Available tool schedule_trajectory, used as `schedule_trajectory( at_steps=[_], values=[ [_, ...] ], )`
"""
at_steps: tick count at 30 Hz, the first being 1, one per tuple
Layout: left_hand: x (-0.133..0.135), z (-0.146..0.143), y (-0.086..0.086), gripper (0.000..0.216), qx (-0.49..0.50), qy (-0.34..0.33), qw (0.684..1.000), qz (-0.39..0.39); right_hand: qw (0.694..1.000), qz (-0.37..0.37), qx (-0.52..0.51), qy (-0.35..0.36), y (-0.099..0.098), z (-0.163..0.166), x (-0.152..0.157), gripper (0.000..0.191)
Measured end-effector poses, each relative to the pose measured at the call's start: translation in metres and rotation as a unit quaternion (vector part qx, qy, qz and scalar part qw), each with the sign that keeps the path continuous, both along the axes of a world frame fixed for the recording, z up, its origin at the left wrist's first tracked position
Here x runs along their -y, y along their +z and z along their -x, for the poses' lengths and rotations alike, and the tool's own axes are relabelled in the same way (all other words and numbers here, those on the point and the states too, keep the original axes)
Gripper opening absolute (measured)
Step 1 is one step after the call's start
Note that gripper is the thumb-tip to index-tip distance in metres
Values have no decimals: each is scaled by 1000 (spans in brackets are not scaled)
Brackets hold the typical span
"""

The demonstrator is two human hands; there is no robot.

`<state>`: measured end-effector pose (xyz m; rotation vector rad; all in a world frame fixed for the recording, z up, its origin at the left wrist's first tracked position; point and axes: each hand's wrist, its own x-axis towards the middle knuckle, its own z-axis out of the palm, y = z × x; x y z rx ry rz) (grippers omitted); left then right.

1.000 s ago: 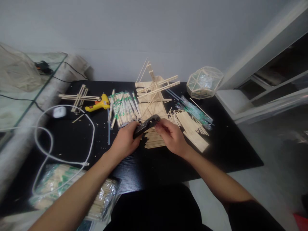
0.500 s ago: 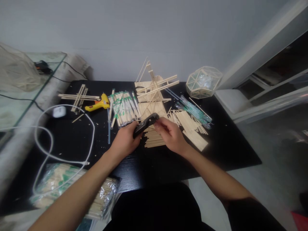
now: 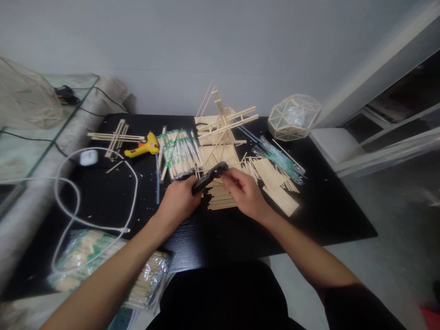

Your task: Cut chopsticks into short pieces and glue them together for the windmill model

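Observation:
My left hand (image 3: 178, 200) is closed round the handles of a black cutting tool (image 3: 210, 176), held over the black table (image 3: 103, 201). My right hand (image 3: 243, 189) is pinched at the tool's jaws; what its fingertips grip is too small to name. Below both hands lies a pile of cut wooden sticks (image 3: 220, 198). Just behind stands a glued stick structure (image 3: 220, 128) with slanting beams.
Wrapped chopsticks (image 3: 177, 153) and a yellow glue gun (image 3: 142, 146) lie behind my left hand. A stick cross (image 3: 115, 136), a white cable (image 3: 99, 192) and bagged sticks (image 3: 103, 266) are at left. More sticks (image 3: 275, 181), wrappers (image 3: 278, 158) and a stick dome (image 3: 294, 117) are at right.
Both hands and the tool stay almost where they were. The view has shifted slightly, nothing on the table has moved.

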<state>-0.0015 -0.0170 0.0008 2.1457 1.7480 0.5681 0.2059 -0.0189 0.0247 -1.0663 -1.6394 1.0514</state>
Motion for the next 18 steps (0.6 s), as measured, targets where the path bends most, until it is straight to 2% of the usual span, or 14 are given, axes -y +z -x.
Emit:
schedule_trajectory(
  at_steps=[7,12,18],
  values=[
    [-1,0,-3,24,-13,14,1000,-6,998,46,-28,11,-2,0,1,22],
    [1,-2,5,37,12,24,1000,-1,996,72,-43,22,-2,1,2,26],
    [3,3,12,54,46,-29,998,15,994,90,-51,21,1,1,3,29]
  ],
)
